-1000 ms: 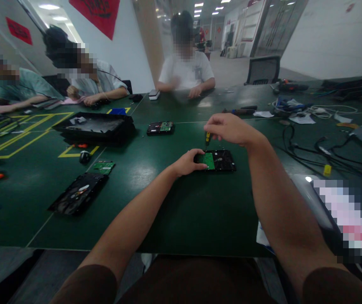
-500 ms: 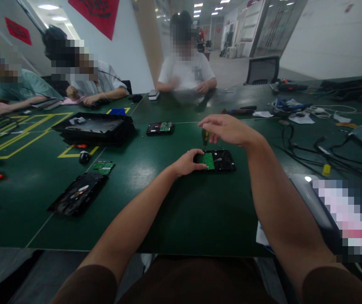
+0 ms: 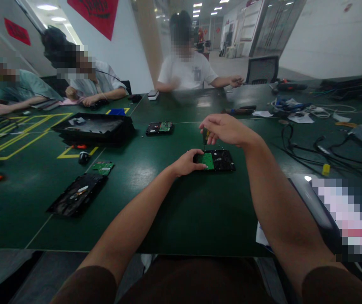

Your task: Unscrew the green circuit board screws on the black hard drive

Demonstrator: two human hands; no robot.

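head camera view: two bare hands work over a dark green table (image 3: 168,228). the black drive (image 3: 222,161) lies flat on the table, out in front of the person, with a green board (image 3: 208,161) on its left part. the left hand (image 3: 187,162) pinches the left end of the drive, with the thumb on the near side and the fingers on the far side. the right hand (image 3: 226,129) is up over the far edge of the drive, and its bent fingers close around the handle of a small screwdriver (image 3: 205,136). the screwdriver stands almost straight up, and its thin end points down at the far edge of the drive; i cannot tell if the tip touches. farther off to the left sits another drive (image 3: 160,128), and a big black tray (image 3: 94,126) is left of that. nearer, on the left, lies a black plate (image 3: 78,196) with a loose green card (image 3: 104,168) by its far end. black cables (image 3: 306,147) curl on the right. across the table sits a person in a white shirt (image 3: 184,69).
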